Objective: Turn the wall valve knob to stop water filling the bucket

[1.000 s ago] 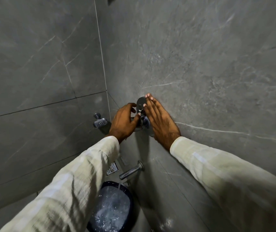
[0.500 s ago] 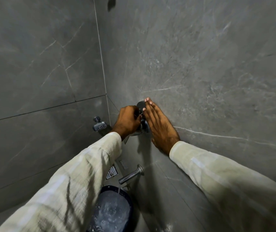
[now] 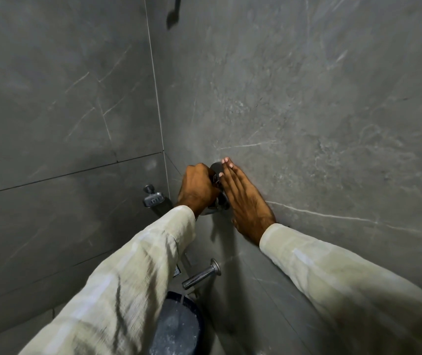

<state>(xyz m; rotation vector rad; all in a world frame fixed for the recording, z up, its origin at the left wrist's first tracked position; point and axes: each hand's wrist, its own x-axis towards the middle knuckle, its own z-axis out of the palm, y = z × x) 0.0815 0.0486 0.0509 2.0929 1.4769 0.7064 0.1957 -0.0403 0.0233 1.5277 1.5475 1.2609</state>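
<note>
A chrome wall valve knob (image 3: pixel 215 167) sticks out of the grey tiled wall, mostly hidden between my hands. My left hand (image 3: pixel 196 187) is curled tight around it from the left. Flat against the wall just right of the knob lies my right hand (image 3: pixel 243 197), fingers straight and together, holding nothing. Below, a chrome spout (image 3: pixel 199 274) juts from the wall over a dark blue bucket (image 3: pixel 179 326) with foamy water in it. A thin stream of water falls from the spout tip into the bucket.
A small chrome fitting (image 3: pixel 152 198) is mounted on the left wall near the corner. A floor drain grate (image 3: pixel 177 270) peeks out beside my left sleeve. A dark fixture (image 3: pixel 173 12) hangs at the top.
My left hand went from open beside the knob to closed around it. The view has tilted up, so both hands and the spout sit lower in the frame.
</note>
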